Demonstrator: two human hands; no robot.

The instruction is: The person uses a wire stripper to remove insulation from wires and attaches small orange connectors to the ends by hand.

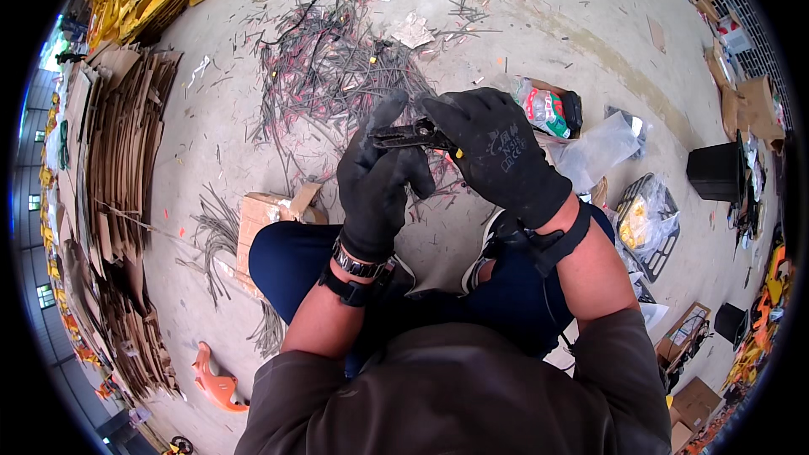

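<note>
My right hand (509,148), in a black work glove, is closed around a pair of dark pliers (411,135) with a bit of yellow on the handle. The jaws point left, across the palm side of my left hand (379,177), which wears a matching glove. Its thumb is raised above the jaws and its fingers curl below them; whether they pinch anything small is hidden. Beyond both hands, a tangled heap of cut grey cables (341,63) spreads over the concrete floor (537,31).
By my left knee lies a cardboard box (256,227) beside a bundle of cables (218,234). Flattened cardboard (129,158) is stacked at the left. To the right are a plastic bag (597,145), a black crate (654,253) and a black bin (714,164). An orange plastic part (218,385) lies lower left.
</note>
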